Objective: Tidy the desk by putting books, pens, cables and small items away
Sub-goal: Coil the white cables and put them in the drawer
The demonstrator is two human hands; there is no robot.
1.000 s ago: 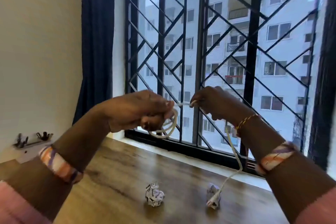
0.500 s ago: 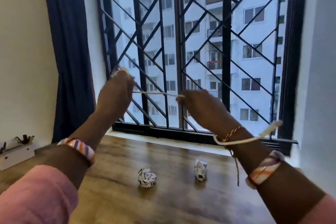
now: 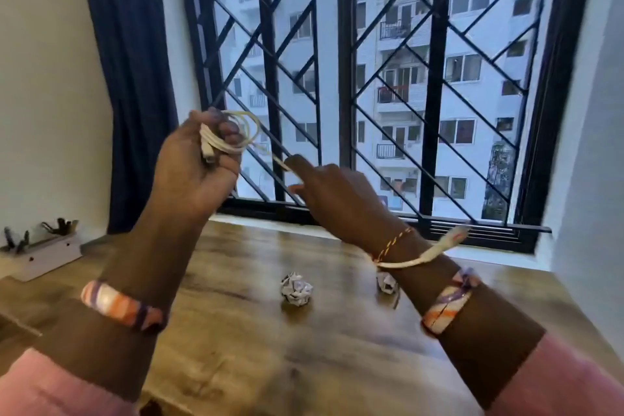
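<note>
Left hand (image 3: 196, 165) raised, fingers curled around coiled white cable (image 3: 236, 138); right hand (image 3: 334, 192) guides the strand with extended fingers, grip unclear

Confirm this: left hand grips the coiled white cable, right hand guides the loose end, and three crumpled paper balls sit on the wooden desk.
Wrong count. The head view shows two crumpled paper balls on the wooden desk, not three. The left hand does grip the coiled white cable; the right hand guides it.

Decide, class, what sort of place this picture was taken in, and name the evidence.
Probably a room in an upper-floor flat, at a study desk: a wooden desk stands against a barred window, a dark blue curtain hangs beside it, and apartment blocks fill the view outside.
</note>
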